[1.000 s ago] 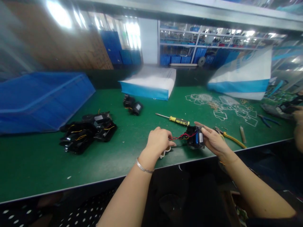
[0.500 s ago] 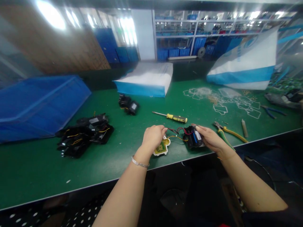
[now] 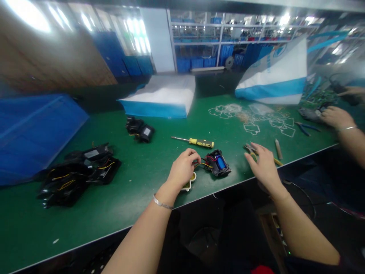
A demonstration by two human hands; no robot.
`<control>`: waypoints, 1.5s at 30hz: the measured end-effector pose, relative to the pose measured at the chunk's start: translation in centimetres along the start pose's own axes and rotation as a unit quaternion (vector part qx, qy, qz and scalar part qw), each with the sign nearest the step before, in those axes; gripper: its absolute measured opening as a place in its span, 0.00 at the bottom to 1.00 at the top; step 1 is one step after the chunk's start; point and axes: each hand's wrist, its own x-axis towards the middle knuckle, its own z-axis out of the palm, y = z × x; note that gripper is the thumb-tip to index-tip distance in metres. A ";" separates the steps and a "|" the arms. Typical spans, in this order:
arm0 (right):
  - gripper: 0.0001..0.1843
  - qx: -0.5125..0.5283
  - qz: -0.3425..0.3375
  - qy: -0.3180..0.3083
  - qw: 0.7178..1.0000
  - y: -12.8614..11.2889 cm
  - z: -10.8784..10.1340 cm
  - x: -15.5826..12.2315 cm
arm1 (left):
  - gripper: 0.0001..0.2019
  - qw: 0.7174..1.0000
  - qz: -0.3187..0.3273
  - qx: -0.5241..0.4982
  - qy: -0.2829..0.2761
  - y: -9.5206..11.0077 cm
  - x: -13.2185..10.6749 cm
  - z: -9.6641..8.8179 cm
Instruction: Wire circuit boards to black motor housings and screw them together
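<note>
Left hand (image 3: 184, 167) seemingly pinches thin wires (image 3: 202, 164) running to the black housing (image 3: 217, 170) between both hands; the right hand (image 3: 264, 166), spread wide, is at the pliers (image 3: 251, 153). A sharp leftward pull could tear joints or drag the housing, since neither hand steadies it.

Factory workshop, by look of it: electronics bench work. Long green-topped workbench (image 3: 142, 201), hand tools lying loose: yellow-and-black screwdriver (image 3: 201, 143), cutters (image 3: 249, 149), blue-handled pliers (image 3: 301, 126). Wired black housings (image 3: 78, 175) heaped beside big blue plastic crate (image 3: 31, 137). Co-worker's hand (image 3: 338, 117) busy at same bench, far right. Behind: tall metal shelving (image 3: 221, 36) stocked with blue bins (image 3: 196, 62), bright overhead lights (image 3: 27, 13).
</note>
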 end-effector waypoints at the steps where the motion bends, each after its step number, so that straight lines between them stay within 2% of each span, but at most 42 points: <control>1: 0.35 -0.079 -0.002 0.014 0.997 0.8 -0.3 -0.4 | 0.12 1.000 0.000 0.001 0.002 0.0 0.0 0.0; 3: 0.42 -0.188 0.013 0.016 0.982 2.0 -0.3 -1.3 | 0.12 1.000 -0.006 0.007 -0.001 0.0 0.0 0.0; 5: 0.42 -0.242 0.023 0.013 0.970 2.7 -0.1 -2.0 | 0.13 1.000 -0.015 0.016 -0.011 0.3 0.0 -0.2; 10: 0.34 -0.261 0.007 0.008 0.965 2.4 0.3 -2.5 | 0.11 0.998 -0.034 0.053 -0.025 0.6 0.0 -0.3; 13: 0.34 -0.193 0.025 -0.015 0.981 1.6 -0.4 -2.6 | 0.08 0.997 -0.025 0.070 -0.021 0.3 -0.1 -0.2; 15: 0.32 -0.064 0.068 -0.038 0.995 0.5 -1.3 -3.2 | 0.07 0.997 -0.021 0.071 -0.022 0.0 -0.1 -0.1; 16: 0.31 0.027 0.106 -0.062 0.992 -0.3 -1.8 -3.7 | 0.07 0.997 -0.020 0.069 -0.023 0.0 -0.1 -0.1; 17: 0.30 0.127 0.150 -0.098 0.976 -1.2 -2.2 -4.4 | 0.06 0.997 -0.022 0.067 -0.024 -0.1 -0.1 -0.1; 19: 0.26 0.306 0.234 -0.194 0.902 -3.5 -2.9 -6.2 | 0.06 0.997 -0.027 0.065 -0.029 -0.1 0.0 -0.1; 21: 0.21 0.404 0.271 -0.290 0.824 -5.9 -3.1 -8.2 | 0.05 0.996 -0.024 0.073 -0.037 -0.2 0.0 -0.2; 23: 0.18 0.448 0.279 -0.356 0.771 -8.1 -2.6 -10.0 | 0.06 0.995 -0.012 0.083 -0.046 -0.3 0.1 -0.2; 27: 0.16 0.505 0.298 -0.390 0.709 -10.5 -1.0 -11.6 | 0.04 0.994 -0.003 0.083 -0.064 -0.6 0.0 -0.5; 30: 0.18 0.542 0.299 -0.384 0.685 -10.9 -0.4 -11.6 | 0.13 0.991 -0.010 0.079 -0.106 -0.9 -0.2 -0.9; 32: 0.20 0.547 0.292 -0.379 0.687 -10.8 -0.5 -11.3 | 0.20 0.988 -0.006 0.075 -0.133 -1.1 -0.4 -1.1; 36: 0.21 0.496 0.265 -0.391 0.729 -10.3 -0.9 -10.9 | 0.29 0.987 0.009 0.064 -0.148 -1.5 -0.8 -1.4; 40: 0.19 0.446 0.230 -0.407 0.764 -10.0 -1.1 -10.6 | 0.32 0.986 0.030 0.048 -0.157 -1.9 -0.9 -1.3; 45: 0.16 0.422 0.184 -0.418 0.783 -9.9 -1.3 -10.1 | 0.34 0.984 0.052 0.043 -0.166 -2.1 -0.8 -1.2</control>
